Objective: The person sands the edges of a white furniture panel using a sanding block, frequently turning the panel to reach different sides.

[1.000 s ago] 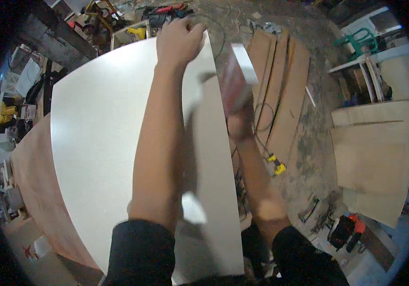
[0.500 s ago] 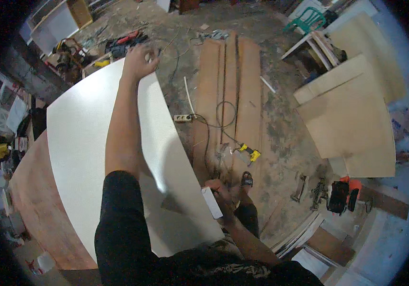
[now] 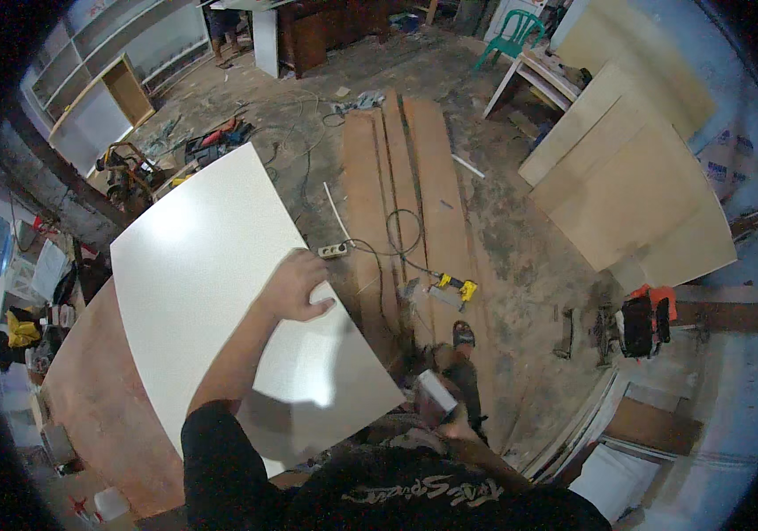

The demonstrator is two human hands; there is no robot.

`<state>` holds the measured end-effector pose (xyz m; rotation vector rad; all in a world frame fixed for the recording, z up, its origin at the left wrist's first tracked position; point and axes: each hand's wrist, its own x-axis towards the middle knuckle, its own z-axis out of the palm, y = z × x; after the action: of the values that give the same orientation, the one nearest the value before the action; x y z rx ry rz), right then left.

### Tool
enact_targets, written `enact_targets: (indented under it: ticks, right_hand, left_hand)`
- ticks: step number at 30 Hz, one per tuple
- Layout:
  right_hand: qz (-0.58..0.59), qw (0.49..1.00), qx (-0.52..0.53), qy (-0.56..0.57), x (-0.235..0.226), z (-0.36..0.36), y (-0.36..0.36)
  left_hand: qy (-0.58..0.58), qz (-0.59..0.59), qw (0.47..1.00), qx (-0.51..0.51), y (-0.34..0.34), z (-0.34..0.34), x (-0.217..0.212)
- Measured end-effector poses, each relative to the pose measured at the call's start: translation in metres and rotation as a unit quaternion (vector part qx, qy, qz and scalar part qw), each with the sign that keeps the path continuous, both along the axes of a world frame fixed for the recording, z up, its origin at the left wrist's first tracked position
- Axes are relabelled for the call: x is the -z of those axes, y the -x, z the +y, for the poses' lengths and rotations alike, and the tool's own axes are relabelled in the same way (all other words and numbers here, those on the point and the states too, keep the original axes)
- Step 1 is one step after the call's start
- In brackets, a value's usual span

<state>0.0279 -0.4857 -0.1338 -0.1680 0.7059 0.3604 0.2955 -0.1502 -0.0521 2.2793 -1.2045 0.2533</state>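
Currently, the left hand (image 3: pixel 293 288) rests palm-down, thumb spread from its fingers, at the right edge of one white panel (image 3: pixel 202 230), which overlaps one brown panel (image 3: pixel 100 380). Lower down, the right hand (image 3: pixel 459 427) has its fingers closed around one white-faced block (image 3: pixel 436 392). Beyond lie one yellow tool (image 3: pixel 459 286) and one power strip (image 3: pixel 333 251).

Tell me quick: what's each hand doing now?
Left hand: on the edge of the white board; grip unclear.
Right hand: closed, holding a blurred pale block.
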Motion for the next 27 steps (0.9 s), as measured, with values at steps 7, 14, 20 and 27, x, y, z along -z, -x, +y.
enact_targets:
  ticks: [7,14,20,27]
  right_hand:
    - [-0.238,0.896,-0.063,0.369,0.007,-0.040,0.031]
    - [-0.315,0.830,-0.009,0.461,0.034,-0.061,0.017]
    - [-0.361,0.844,0.008,0.397,0.005,-0.021,-0.028]
    - [-0.306,0.844,-0.010,0.440,-0.038,0.015,-0.097]
  left_hand:
    - [0.092,0.327,0.939,0.043,0.116,-0.056,0.012]
    - [-0.195,0.113,0.970,0.095,0.179,-0.109,0.021]
    - [-0.205,0.068,0.974,0.064,0.212,-0.096,0.076]
    - [-0.126,-0.030,0.987,0.094,0.282,-0.036,0.055]
